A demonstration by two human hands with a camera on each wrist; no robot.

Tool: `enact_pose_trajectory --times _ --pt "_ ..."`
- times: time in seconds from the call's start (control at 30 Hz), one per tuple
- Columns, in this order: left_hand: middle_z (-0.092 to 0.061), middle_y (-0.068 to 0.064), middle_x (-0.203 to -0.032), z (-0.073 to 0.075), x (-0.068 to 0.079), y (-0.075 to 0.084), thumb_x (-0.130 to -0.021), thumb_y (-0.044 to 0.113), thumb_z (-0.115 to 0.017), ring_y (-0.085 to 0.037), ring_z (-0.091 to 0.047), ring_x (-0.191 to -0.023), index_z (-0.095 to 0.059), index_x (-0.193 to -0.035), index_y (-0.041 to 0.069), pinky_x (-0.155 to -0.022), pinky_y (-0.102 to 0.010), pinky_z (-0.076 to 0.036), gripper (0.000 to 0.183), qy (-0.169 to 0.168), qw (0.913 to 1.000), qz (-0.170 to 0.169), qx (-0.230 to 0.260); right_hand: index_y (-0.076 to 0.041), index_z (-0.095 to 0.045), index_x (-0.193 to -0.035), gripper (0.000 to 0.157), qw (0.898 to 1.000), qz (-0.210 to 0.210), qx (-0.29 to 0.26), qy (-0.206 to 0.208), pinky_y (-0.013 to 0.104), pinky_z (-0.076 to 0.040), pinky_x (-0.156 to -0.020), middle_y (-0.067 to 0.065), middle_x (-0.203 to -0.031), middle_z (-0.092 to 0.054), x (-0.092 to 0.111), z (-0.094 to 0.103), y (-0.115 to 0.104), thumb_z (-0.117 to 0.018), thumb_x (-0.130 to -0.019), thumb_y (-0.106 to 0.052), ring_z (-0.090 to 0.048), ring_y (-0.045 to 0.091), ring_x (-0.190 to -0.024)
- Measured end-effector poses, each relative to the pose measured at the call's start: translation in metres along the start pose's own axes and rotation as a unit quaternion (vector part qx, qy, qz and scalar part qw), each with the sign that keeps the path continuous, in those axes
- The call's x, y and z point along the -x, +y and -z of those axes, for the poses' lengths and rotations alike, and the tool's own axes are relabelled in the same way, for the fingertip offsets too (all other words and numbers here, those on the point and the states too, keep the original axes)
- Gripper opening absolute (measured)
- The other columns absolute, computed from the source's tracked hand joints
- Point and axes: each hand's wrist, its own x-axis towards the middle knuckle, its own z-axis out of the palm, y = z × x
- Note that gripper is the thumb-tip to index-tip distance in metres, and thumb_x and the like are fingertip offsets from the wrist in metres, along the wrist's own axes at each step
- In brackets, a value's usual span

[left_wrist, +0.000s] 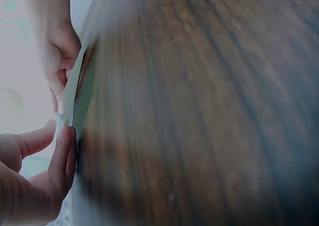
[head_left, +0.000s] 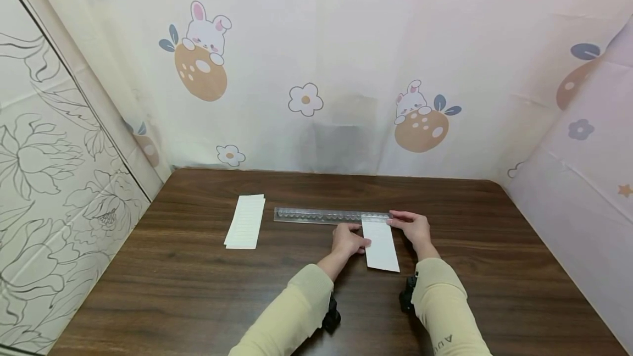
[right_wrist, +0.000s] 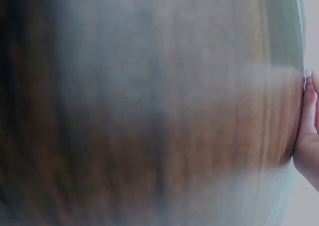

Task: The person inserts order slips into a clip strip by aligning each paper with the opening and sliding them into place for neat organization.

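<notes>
A clear plastic ruler (head_left: 321, 216) lies crosswise on the table, its right end over the top of a white paper slip (head_left: 382, 249). My right hand (head_left: 414, 229) holds the ruler's right end between thumb and fingers, close to the slip's upper corner. At the slip's left edge, my left hand (head_left: 348, 240) has its thumb on the paper and its index finger at the ruler's lower edge. In the left wrist view the left fingers (left_wrist: 64, 158) sit at the paper's edge, which lifts slightly off the wood. Only part of the right hand (right_wrist: 310, 121) shows in its wrist view.
A small stack of lined paper slips (head_left: 245, 222) lies on the left of the dark wooden table (head_left: 188, 290). A printed curtain (head_left: 316, 54) hangs behind the table's back edge, with another cloth (head_left: 583, 180) along the right side.
</notes>
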Motion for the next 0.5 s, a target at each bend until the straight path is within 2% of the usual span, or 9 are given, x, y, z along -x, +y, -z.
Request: enact_pose_trajectory --times 0.17,0.27,0.4,0.5 --pt "-0.063 -0.009 -0.061 0.007 0.000 0.001 -0.071 -0.002 -0.070 -0.020 -0.061 -0.050 -0.062 -0.092 -0.007 -0.045 -0.027 -0.049 0.023 -0.011 0.9998 -0.014 -0.008 -0.004 -0.064 -0.108 0.040 1.000 -0.003 0.001 -0.003 0.042 -0.031 -0.095 0.014 -0.111 -0.059 0.001 0.000 -0.001 -0.073 -0.073 -0.023 -0.046 0.028 -0.111" --pt "-0.063 -0.009 -0.061 0.014 0.002 0.003 -0.073 0.001 -0.070 -0.020 -0.061 -0.050 -0.064 -0.082 -0.005 -0.045 -0.027 -0.049 0.012 -0.016 0.9990 -0.029 -0.031 -0.004 -0.064 -0.108 0.041 1.000 -0.005 0.000 -0.008 0.043 -0.030 -0.096 0.015 -0.113 -0.058 0.002 0.001 -0.002 -0.072 -0.073 -0.025 -0.045 0.030 -0.111" --pt "-0.062 -0.006 -0.060 0.025 0.004 0.004 -0.073 0.005 -0.071 -0.021 -0.060 -0.052 -0.064 -0.078 -0.001 -0.042 -0.025 -0.047 0.010 -0.016 0.9956 -0.061 -0.069 -0.004 -0.064 -0.108 0.041 1.000 -0.004 0.003 -0.008 0.042 -0.030 -0.096 0.015 -0.114 -0.057 0.001 0.001 -0.001 -0.072 -0.074 -0.025 -0.044 0.029 -0.112" --pt "-0.061 -0.004 -0.060 0.035 0.004 0.005 -0.074 0.007 -0.071 -0.018 -0.059 -0.051 -0.065 -0.080 -0.001 -0.041 -0.023 -0.044 0.012 -0.014 0.9909 -0.087 -0.102 -0.003 -0.064 -0.108 0.041 1.000 0.000 0.004 -0.009 0.042 -0.028 -0.097 0.015 -0.114 -0.057 0.000 0.001 0.000 -0.072 -0.073 -0.024 -0.043 0.029 -0.113"
